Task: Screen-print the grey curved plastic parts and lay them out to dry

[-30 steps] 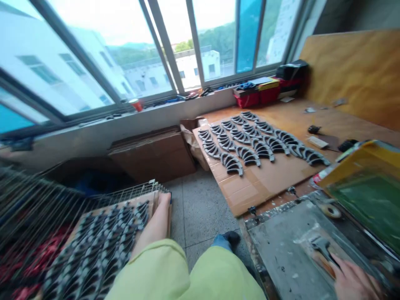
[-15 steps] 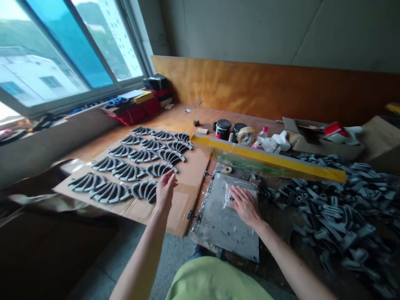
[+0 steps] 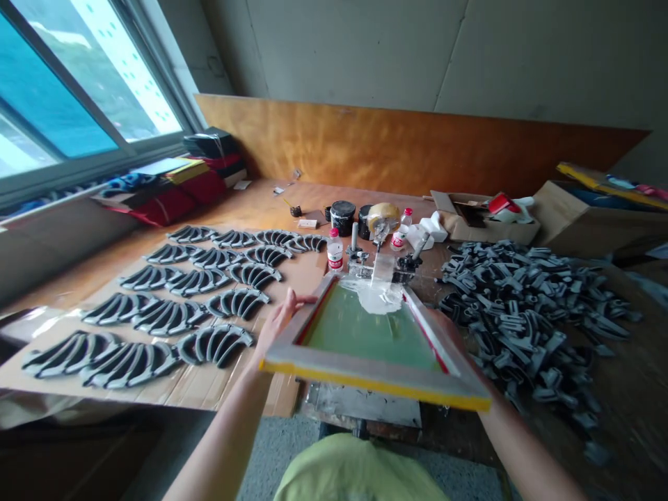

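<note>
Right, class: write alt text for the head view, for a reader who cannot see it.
A person's left hand grips the left side of a screen-printing frame over a workbench; the right hand is hidden behind the frame. Rows of grey curved parts lie on cardboard to the left, and a loose pile lies right.

Screen frame [image 3: 376, 379] between laid-out pieces [image 3: 172, 306] and heap [image 3: 527, 313]

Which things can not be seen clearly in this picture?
- Right hand: head view, hidden under the screen frame; its grip cannot be told.
- Base plate: mostly covered by the frame.
- Bottle label: too small to read.
- Left hand: thumb on the frame's left rail, fingers hidden beneath.
</note>
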Available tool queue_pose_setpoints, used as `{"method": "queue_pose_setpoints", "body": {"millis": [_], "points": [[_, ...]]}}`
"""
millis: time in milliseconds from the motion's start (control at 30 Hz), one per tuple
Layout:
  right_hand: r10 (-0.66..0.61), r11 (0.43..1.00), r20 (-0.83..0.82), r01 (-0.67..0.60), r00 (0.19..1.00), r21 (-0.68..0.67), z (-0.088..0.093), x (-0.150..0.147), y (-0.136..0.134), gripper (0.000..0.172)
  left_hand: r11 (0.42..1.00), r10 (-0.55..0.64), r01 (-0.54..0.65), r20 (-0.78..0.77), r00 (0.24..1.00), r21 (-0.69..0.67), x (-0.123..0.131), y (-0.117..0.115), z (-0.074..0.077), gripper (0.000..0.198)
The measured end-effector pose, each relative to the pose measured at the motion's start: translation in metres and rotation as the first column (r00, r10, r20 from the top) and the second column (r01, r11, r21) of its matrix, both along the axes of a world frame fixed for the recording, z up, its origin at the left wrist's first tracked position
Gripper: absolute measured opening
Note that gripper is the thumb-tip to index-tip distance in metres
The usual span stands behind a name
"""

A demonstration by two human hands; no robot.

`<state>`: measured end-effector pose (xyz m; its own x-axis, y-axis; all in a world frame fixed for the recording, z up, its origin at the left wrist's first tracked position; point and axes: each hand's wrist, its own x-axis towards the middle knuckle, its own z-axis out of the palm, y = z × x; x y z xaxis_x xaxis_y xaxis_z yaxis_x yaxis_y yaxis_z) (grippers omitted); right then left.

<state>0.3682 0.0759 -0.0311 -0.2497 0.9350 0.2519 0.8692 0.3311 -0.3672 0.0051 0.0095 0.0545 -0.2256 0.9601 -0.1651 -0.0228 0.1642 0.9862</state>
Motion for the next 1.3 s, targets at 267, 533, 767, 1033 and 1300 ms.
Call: {"method": "queue_pose_setpoints", "body": {"millis": [267, 533, 767, 1033, 1300], "points": [[0.103, 0.988, 0.11, -0.115, 0.989, 0.108, 0.041, -0.065, 0.052, 0.057, 0.973, -0.064, 0.074, 0.05, 0.997, -0.219, 0.009, -0.046, -0.116, 0.096], [0.133, 0.983, 0.329, -0.081, 0.935, -0.166, 0.039, -0.093, 0.059, 0.011, 0.977, -0.084, 0.094, 0.06, 0.995, -0.192, 0.003, -0.043, -0.158, 0.084], [0.109, 0.989, 0.342, -0.068, 0.933, -0.131, 0.03, -0.09, 0.042, 0.016, 0.97, -0.063, 0.071, 0.04, 0.997, -0.234, 0.007, -0.048, -0.151, 0.08], [0.471, 0.882, 0.321, -0.44, 0.822, -0.167, 0.017, -0.078, 0.001, 0.028, 0.965, -0.056, 0.063, 0.032, 0.998, -0.255, 0.007, -0.047, -0.148, 0.081], [0.559, 0.829, 0.275, -0.529, 0.782, -0.181, 0.04, -0.063, 0.015, 0.019, 0.968, -0.038, 0.031, -0.024, 0.999, -0.248, 0.008, -0.047, -0.147, 0.08]]}}
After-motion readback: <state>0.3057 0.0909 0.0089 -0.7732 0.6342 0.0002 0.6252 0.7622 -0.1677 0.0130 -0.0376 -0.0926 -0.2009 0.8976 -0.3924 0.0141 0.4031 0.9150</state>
